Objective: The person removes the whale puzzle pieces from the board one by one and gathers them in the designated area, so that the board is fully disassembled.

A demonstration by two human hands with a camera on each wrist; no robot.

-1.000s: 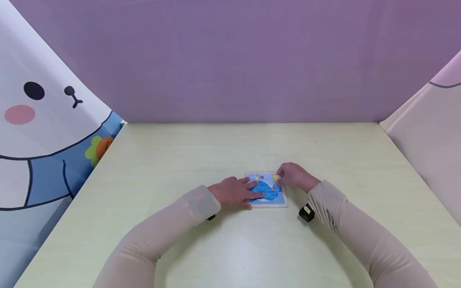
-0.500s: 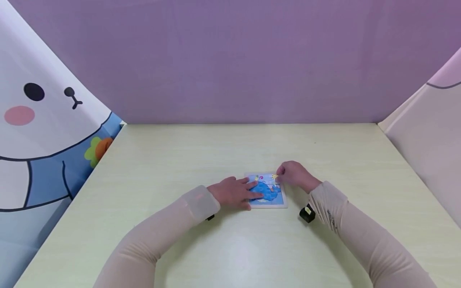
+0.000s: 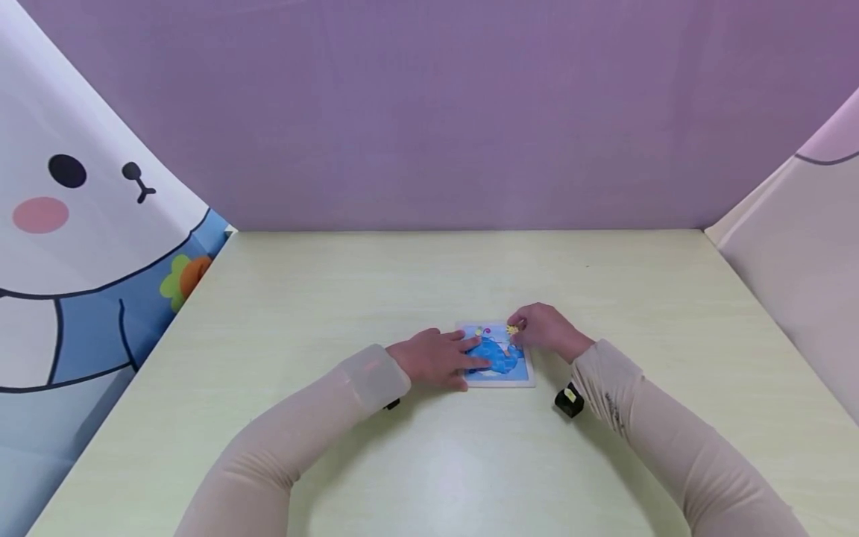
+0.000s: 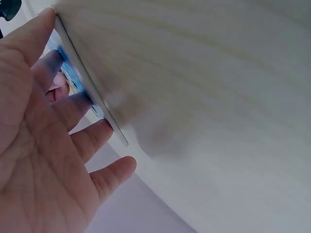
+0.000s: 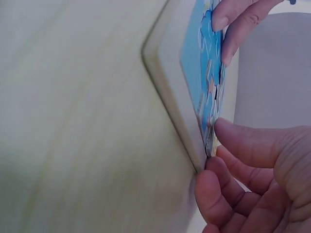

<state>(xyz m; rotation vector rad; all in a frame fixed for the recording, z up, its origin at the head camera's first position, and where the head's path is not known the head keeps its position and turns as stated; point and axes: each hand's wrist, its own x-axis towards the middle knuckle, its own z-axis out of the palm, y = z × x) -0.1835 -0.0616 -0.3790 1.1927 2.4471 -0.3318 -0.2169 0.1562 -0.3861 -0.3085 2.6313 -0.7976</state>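
Head view: left hand [image 3: 439, 359] flat on puzzle [image 3: 499, 358], right hand [image 3: 546, 328] pinching its corner.

The table [image 3: 335, 298] is pale yellow-green with a faint wood grain. On it lies a puzzle board [image 3: 498, 355] with a white rim, a light blue ground and a bright blue whale picture; at the board's far right corner sits a small yellow sun-shaped piece [image 3: 513, 329], and near the far left corner a yellow and pink mark. Both sleeves [image 3: 302, 432] are a sheer beige. Just to the right of the board's near corner is a black strap unit [image 3: 568, 400] with a yellowish patch. Behind the table the wall [image 3: 429, 112] is plain purple. To the table's left hangs a white curtain [image 3: 74, 224] printed with a cartoon face: black eye, pink cheek, blue clothing, a green and orange flower.
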